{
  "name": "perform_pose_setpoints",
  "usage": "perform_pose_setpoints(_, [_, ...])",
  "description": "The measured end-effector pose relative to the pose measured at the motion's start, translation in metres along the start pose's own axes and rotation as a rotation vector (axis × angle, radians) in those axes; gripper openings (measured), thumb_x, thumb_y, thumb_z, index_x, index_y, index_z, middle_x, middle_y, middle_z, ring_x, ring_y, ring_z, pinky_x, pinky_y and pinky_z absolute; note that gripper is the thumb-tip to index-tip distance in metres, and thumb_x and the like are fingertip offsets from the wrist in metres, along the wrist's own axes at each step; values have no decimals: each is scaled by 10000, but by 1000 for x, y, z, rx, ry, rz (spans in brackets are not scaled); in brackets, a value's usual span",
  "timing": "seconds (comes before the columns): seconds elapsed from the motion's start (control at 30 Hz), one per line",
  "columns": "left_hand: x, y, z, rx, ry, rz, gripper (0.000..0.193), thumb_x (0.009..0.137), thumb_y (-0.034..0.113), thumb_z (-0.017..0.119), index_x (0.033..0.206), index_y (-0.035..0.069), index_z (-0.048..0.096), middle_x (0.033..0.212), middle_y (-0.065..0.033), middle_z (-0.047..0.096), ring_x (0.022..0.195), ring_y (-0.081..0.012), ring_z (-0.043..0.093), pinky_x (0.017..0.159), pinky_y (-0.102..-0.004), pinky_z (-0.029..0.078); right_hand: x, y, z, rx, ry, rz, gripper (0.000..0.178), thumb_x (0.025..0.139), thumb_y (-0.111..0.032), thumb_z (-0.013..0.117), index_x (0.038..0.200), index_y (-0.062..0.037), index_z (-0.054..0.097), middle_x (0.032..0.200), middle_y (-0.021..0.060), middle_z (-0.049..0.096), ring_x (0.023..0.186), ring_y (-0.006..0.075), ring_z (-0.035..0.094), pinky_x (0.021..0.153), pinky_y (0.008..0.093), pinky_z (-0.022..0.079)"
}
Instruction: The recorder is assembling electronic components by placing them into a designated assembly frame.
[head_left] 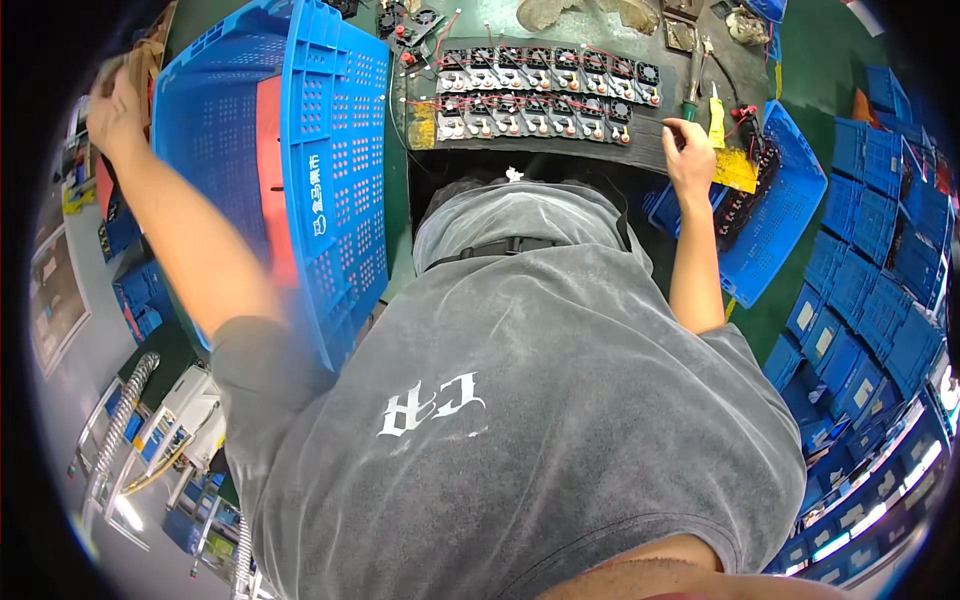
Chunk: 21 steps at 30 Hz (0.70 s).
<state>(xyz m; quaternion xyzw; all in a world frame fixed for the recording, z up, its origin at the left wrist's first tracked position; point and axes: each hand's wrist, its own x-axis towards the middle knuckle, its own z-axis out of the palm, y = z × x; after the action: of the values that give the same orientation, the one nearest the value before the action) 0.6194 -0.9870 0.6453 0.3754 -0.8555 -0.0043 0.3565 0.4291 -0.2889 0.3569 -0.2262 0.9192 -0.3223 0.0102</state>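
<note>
My left hand (117, 108) is raised at the far left, beyond the large blue crate (345, 150) and beside brown cardboard (150, 58). Its fingers look parted, with nothing visible in them. At the table's right front edge rests my right hand (692, 160), its thumb and forefinger loosely curved with a gap between them. A green-handled tool (690, 108) lies just behind this hand. Two rows of small black fans (540, 68) with metal fittings and red wires sit on the table (600, 150), left of the right hand.
A red-pink panel (272, 180) stands inside the left crate. To the right, a tilted blue crate (775, 220) holds dark parts (745, 195) beside a yellow piece (735, 170). Stacked blue bins (870, 250) line the right side. Loose fans and wires (405, 30) lie at the table's back left.
</note>
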Motion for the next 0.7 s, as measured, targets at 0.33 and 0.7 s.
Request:
perform_pose_setpoints(0.33, [-234, -239, 122, 413, -439, 187, 894, 839, 697, 712, 1368, -12, 587, 1319, -399, 531, 1176, -589, 546, 1005, -610, 476, -32, -36, -1, -220, 62, 185, 179, 963, -242, 678, 1007, -93, 765, 912, 125, 734, 807, 286, 715, 755, 389, 555])
perform_pose_setpoints(0.7, [-336, -102, 148, 132, -1034, -142, 1033, 849, 653, 704, 1629, 147, 253, 1666, -294, 169, 1515, -592, 78, 1113, -759, 273, -36, -78, -1, -319, 42, 103, 154, 968, -220, 675, 1006, -96, 758, 945, 110, 742, 856, 292, 718, 776, 386, 556])
